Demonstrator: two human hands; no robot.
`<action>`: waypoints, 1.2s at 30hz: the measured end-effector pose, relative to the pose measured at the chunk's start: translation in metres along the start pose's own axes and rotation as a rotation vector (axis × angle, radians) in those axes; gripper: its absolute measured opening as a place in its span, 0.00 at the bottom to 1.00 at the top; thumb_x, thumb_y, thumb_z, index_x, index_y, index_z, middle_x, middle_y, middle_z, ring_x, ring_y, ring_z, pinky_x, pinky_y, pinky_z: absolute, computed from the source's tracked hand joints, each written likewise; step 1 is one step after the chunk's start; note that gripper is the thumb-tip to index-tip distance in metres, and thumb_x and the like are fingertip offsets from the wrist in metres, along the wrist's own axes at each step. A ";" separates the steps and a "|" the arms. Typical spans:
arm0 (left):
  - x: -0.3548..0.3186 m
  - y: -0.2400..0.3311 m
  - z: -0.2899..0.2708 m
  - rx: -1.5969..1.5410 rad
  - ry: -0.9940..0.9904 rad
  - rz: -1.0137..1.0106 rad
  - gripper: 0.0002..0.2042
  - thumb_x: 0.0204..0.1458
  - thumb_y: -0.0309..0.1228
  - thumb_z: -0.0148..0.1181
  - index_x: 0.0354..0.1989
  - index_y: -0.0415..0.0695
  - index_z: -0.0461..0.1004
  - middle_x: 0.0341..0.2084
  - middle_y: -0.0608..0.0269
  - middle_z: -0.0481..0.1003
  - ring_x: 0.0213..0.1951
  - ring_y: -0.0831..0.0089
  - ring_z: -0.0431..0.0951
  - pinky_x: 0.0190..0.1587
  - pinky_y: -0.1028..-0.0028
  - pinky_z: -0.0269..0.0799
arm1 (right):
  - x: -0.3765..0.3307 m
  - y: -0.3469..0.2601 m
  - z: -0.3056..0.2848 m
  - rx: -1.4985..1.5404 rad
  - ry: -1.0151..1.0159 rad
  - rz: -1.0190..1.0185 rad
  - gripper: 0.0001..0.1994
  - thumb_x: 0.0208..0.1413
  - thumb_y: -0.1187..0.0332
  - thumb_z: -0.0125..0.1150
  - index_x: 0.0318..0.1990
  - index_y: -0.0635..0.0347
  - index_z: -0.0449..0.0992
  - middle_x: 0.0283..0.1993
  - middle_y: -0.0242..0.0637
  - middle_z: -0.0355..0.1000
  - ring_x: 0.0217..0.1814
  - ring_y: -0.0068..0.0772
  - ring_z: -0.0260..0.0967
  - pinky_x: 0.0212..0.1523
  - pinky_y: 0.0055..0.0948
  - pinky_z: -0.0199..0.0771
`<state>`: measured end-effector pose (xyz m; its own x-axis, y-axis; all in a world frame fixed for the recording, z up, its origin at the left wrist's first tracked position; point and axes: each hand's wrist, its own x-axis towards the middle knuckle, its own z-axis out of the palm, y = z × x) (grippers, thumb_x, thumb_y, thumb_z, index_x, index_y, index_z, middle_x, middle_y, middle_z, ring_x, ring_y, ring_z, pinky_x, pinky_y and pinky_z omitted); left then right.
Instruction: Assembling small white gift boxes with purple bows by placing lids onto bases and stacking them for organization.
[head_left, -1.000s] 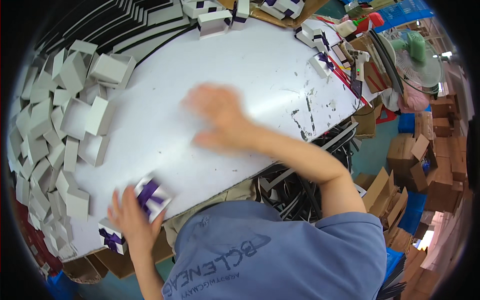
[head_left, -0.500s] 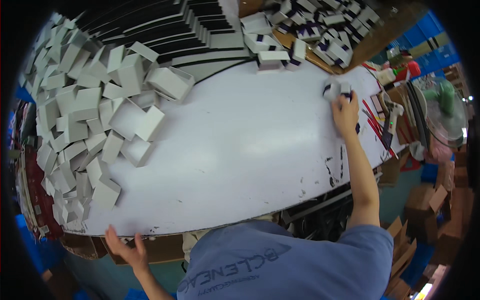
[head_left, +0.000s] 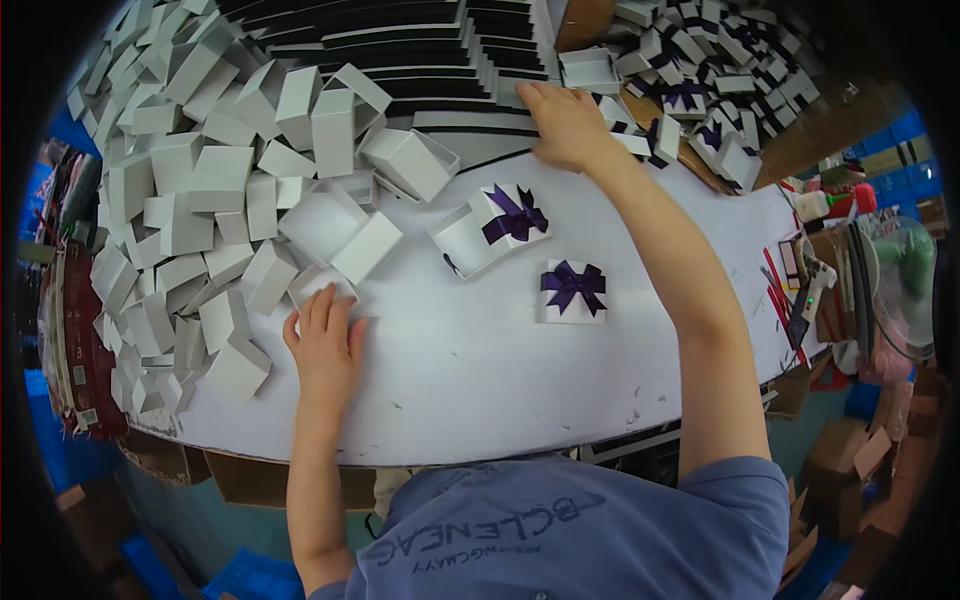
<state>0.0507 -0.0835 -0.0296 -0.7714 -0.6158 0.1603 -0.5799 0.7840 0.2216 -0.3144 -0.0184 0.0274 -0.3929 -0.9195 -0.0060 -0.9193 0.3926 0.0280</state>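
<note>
My left hand reaches to the near edge of the pile at the left, its fingers stretched and thumb apart, the fingertips touching a small white box. Farther off, my right hand lies palm down beside the stack of black-and-white sheets, with fingers and thumb spread; what is beneath the palm is hidden. Between my arms sits a white lid with a purple ribbon bow, tilted against an open white box tray. A second white box with a purple bow lies to its right.
White box parts are heaped along the left. At the far right, a brown carton holds many ribboned boxes. Along the right edge lie a glue gun, red sticks and a green fan.
My right hand has left the right side and moved to the far middle. My left hand has come up onto the white pile. Two bow-topped pieces and a tray now lie mid-table.
</note>
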 end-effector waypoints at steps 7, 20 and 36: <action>-0.013 0.012 -0.002 -0.125 0.209 0.104 0.04 0.44 0.28 0.60 0.28 0.45 0.75 0.54 0.53 0.64 0.57 0.52 0.59 0.55 0.57 0.51 | 0.009 0.012 0.039 -0.040 0.177 -0.075 0.21 0.35 0.73 0.59 0.44 0.60 0.67 0.41 0.40 0.69 0.45 0.42 0.68 0.40 0.38 0.73; -0.051 0.024 -0.003 -0.274 0.258 0.196 0.05 0.40 0.30 0.64 0.25 0.46 0.75 0.58 0.52 0.59 0.60 0.48 0.53 0.57 0.57 0.48 | -0.107 0.004 0.036 0.242 0.295 -0.194 0.22 0.46 0.69 0.57 0.51 0.63 0.66 0.47 0.42 0.70 0.49 0.45 0.67 0.43 0.38 0.70; 0.102 0.105 -0.006 -0.008 0.237 0.552 0.22 0.52 0.31 0.53 0.57 0.46 0.60 0.59 0.63 0.60 0.61 0.62 0.57 0.60 0.56 0.51 | -0.122 -0.050 0.040 0.097 0.790 -0.303 0.10 0.40 0.78 0.55 0.32 0.56 0.76 0.32 0.31 0.73 0.37 0.33 0.69 0.32 0.30 0.69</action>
<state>-0.0875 -0.0644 0.0156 -0.8779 -0.1194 0.4638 -0.1079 0.9928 0.0512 -0.2219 0.0745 -0.0130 -0.0314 -0.7126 0.7009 -0.9942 0.0943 0.0513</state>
